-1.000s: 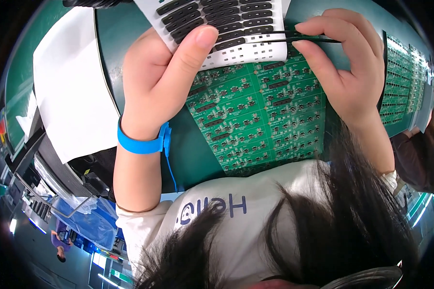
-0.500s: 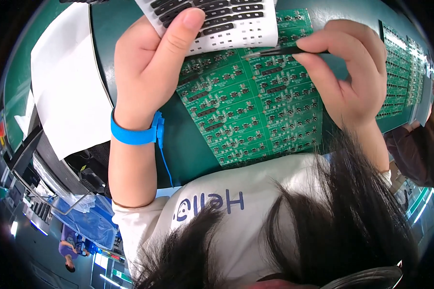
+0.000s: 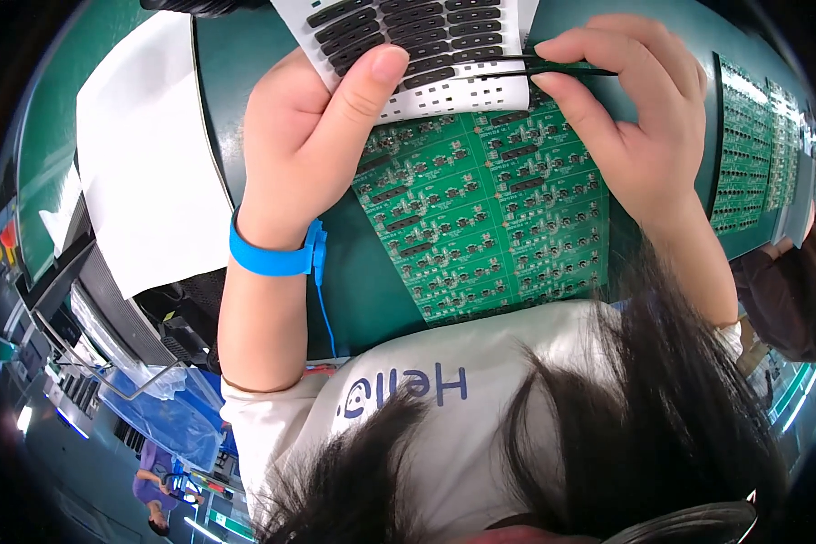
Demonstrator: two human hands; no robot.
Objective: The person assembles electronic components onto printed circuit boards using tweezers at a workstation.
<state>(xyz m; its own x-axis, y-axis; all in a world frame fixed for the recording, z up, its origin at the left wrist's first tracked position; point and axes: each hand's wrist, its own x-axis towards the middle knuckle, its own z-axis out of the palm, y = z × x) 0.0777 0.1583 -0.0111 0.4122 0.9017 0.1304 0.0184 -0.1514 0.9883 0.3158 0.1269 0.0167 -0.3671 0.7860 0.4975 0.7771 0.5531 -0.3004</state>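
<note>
My left hand [image 3: 304, 154] grips a white backing sheet [image 3: 508, 94] with its thumb on top. Rows of black oblong adhesive pads [image 3: 417, 25] cover the sheet's upper part, while bare marked spots show along its lower edge. In my right hand [image 3: 648, 122] is a pair of dark tweezers [image 3: 576, 69], pinched between thumb and fingers. The tweezers' prongs are slightly apart and reach over the lowest pads on the sheet. Beneath the sheet lies a green circuit board panel [image 3: 480, 218], partly hidden by it, with several black pads on it.
More green circuit board panels [image 3: 743, 145] lie at the right of the green table. A large white paper [image 3: 145, 154] is at the left, beside dark bins. A blue wrist strap [image 3: 272, 260] with a cord is on my left arm. Co-workers [image 3: 159, 485] are farther off.
The tweezers have moved up from over the circuit board panel to the lowest pads on the backing sheet. My left hand and the sheet appear slightly farther right and lower.
</note>
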